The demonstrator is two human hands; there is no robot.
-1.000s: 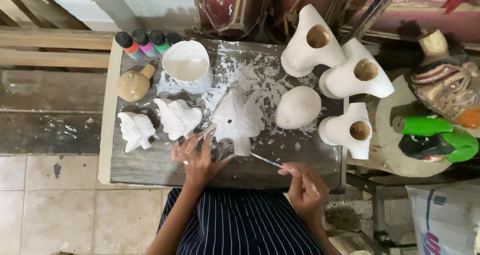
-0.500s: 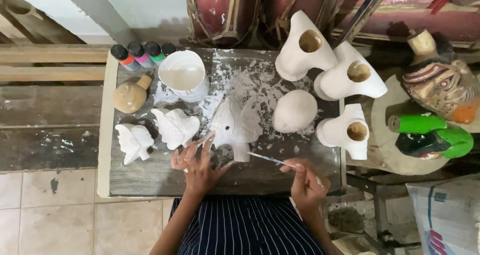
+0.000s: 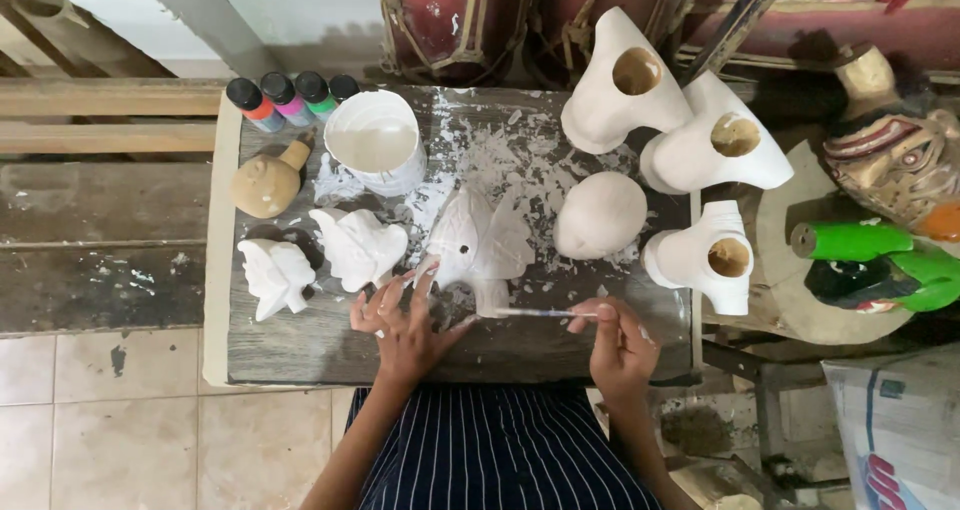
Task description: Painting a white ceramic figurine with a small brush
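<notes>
Here, left hand (image 3: pixel 400 320) spreading open fingers against white figurine (image 3: pixel 478 248) at table (image 3: pixel 300 350) centre, steadying it. Right hand (image 3: pixel 620 345) pinching thin brush (image 3: pixel 540 313), tip meeting figurine base. Best keeping strokes light, figurine braced, paint cup (image 3: pixel 375 155) far left.

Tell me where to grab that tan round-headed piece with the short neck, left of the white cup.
Probably by the short neck of the tan head, coming from above on the side nearest the white cup. The neck points up-right toward the cup and is the one narrow part; the round head offers less purchase. The paint bottles stand close behind, so keep low.
</notes>
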